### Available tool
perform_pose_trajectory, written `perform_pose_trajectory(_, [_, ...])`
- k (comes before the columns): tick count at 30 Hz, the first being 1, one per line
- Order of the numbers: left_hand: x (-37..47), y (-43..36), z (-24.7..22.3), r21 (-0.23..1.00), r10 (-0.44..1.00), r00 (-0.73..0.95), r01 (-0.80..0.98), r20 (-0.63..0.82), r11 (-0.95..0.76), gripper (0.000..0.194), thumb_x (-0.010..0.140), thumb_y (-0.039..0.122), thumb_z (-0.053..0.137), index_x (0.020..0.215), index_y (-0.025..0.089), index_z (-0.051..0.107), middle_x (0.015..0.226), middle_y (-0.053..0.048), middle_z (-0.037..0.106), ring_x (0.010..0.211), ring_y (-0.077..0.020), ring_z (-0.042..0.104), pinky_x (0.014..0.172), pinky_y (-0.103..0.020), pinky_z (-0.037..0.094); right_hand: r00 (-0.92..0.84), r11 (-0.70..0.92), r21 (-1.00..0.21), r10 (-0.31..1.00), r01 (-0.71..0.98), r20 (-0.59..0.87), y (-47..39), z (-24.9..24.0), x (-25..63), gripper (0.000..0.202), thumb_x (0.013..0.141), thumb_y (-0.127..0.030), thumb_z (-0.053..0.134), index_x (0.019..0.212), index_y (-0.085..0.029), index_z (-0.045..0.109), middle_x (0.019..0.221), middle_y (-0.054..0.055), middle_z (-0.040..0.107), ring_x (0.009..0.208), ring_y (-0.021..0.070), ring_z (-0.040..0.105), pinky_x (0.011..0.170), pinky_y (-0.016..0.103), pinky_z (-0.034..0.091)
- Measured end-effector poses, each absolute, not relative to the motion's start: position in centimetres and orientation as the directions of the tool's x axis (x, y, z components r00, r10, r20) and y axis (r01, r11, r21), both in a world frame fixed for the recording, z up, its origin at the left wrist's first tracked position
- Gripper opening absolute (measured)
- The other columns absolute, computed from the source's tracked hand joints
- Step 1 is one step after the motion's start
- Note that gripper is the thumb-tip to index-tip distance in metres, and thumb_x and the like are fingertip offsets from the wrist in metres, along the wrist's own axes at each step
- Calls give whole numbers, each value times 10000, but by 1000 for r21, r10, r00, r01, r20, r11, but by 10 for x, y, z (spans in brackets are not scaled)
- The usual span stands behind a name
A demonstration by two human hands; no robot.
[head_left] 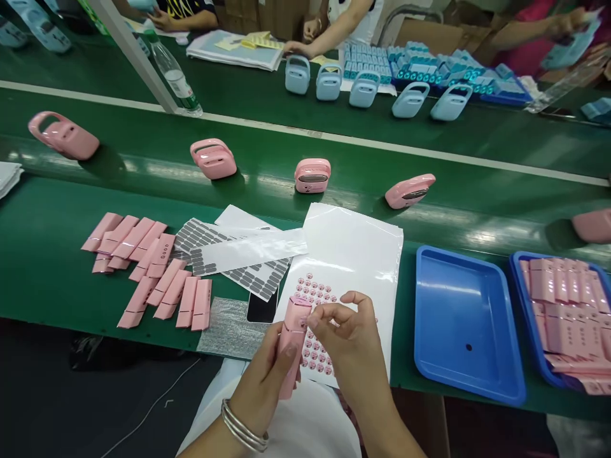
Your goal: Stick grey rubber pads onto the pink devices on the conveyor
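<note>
My left hand (270,369) is closed around a long pink plastic casing (290,356), holding it tilted above the table's front edge. My right hand (351,337) pinches at the casing's upper end, where a small round sticker (303,322) shows at the thumb and fingertip. Under both hands lies a white sheet (356,248) bearing rows of small pink round stickers (312,289). To the left, several similar pink casings (157,257) lie in a loose pile. Sheets with grey oblong stickers (258,273) overlap beside the white sheet.
A blue tray (468,324) stands at right, next to another blue tray (518,286) filled with pink casings. A dark phone (262,308) lies on silvery wrap (229,327). Pink handled devices (312,176) line the green belt (267,172). Co-workers' hands (305,48) are across it.
</note>
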State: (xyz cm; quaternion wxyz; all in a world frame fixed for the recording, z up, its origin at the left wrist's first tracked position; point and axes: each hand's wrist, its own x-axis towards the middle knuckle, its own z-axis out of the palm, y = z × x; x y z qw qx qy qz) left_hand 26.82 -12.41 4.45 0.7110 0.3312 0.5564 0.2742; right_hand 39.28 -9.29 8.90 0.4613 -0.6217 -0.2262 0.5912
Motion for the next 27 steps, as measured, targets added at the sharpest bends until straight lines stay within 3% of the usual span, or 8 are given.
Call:
perform_pose_trajectory(13, [278,-129,49,798,771,258,-2,-582,603,359,833,536,441,978,210,483,699,-1,511,588,-133,473,568,-273,427,284,-473,-850,802,-233,-525,-104,84,396,474,683,-216,710,936,-250,311,701,-73,615,593,101,556,480,184,420])
perform_pose_trajectory(22, [281,-133,48,812,777,272,33,-568,582,340,860,509,415,980,193,451,702,12,500,598,-119,474,581,-265,430,320,-475,-855,793,-207,-518,-108,82,393,426,694,-192,681,899,-250,313,705,-83,603,505,65,473,391,148,302])
perform_pose_trajectory(27, [278,-134,45,816,775,293,34,-560,577,339,865,499,413,1017,198,443,702,12,510,612,-127,475,592,-270,423,341,-455,-868,799,-198,-496,-109,81,393,424,693,-178,673,888,-249,303,699,-85,599,510,56,452,461,163,370])
